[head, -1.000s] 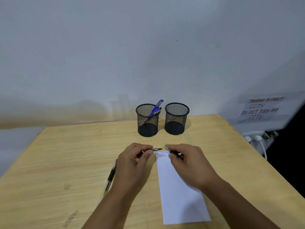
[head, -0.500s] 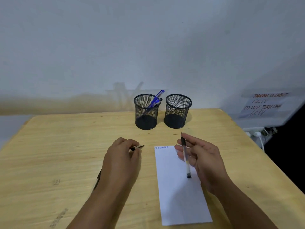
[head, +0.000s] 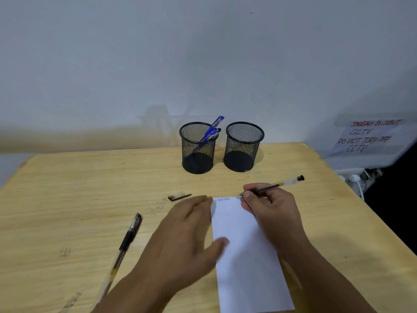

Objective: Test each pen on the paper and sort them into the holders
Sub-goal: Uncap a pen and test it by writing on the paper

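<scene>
Closest to the camera, a white rectangular sheet of paper lies flat on the light wooden tabletop, long side running away from the viewer. Left hand is spread out flat with the fingers straight, blurry, its thumb and fingertips over the paper's left edge. It's holding nothing.

Off to the left, a clear-barrelled gel pen with a black grip and black cap lies loose on the wood, slanted, cap end pointing away. It's apart from both hands.

Right hand sits on the upper right part of the sheet, fingers curled round a clear uncapped pen with a black end plug. The tip is down at the paper's top right corner and the barrel slopes up and out to the right. There's a small line of blue scribble along the top edge of the sheet, too small to read.

Just past the left hand's fingertips, a small black pen cap lies on its side on the tabletop.

Further back near the wall are two black wire-mesh cylindrical holders, side by side and close together. The left holder has blue pens leaning toward its right rim; I can't tell how many. In the right holder I can't see any pens.

Far right on the wall there's a handwritten paper sign about CCTV.
</scene>
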A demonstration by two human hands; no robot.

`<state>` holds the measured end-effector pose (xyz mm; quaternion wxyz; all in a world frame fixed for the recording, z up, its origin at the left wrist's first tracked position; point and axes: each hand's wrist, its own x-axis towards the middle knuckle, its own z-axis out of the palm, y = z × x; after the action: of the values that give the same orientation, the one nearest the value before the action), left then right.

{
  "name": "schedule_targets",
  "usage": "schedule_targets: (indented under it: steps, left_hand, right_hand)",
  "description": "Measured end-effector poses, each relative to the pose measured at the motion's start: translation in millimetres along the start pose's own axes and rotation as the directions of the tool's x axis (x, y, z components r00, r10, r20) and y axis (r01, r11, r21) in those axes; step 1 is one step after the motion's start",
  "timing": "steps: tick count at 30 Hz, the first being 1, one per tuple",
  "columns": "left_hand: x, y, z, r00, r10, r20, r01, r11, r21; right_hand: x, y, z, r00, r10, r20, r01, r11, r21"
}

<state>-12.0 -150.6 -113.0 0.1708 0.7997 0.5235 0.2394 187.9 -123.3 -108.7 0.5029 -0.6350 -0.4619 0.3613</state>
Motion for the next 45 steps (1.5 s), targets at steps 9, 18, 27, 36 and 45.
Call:
schedule_targets:
  steps: [9, 18, 27, 36, 45]
  left_hand:
    - [0.6, -1.6, 7.7, 0.981, 0.043, 0.189, -0.093, 0.961, 0.261]
    - [0.4, -2.4, 11.1, 0.982, 0.023, 0.187, -0.070, 0.966, 0.249]
    - [0.3, -2.8, 10.2, 0.980, 0.014, 0.196, -0.058, 0.973, 0.221]
    - [0.0, -2.9, 9.4, 0.980, 0.019, 0.196, -0.063, 0.974, 0.219]
    - [0.7, -2.9, 10.2, 0.982, 0.030, 0.187, -0.068, 0.977, 0.203]
  right_hand:
    - [11.8, -2.8, 6.3, 0.998, 0.061, 0.009, -0.060, 0.996, -0.059]
    - [14.8, -2.9, 12.5, 1.000, 0.004, -0.007, -0.005, 0.977, -0.213]
    - [13.6, 0.9, 15.3, 0.994, -0.109, -0.002, 0.100, 0.919, -0.382]
    - [12.7, 0.8, 16.2, 0.987, -0.163, 0.005, 0.149, 0.889, -0.434]
    - [13.3, 1.5, 16.2, 0.986, -0.166, 0.019, 0.156, 0.876, -0.456]
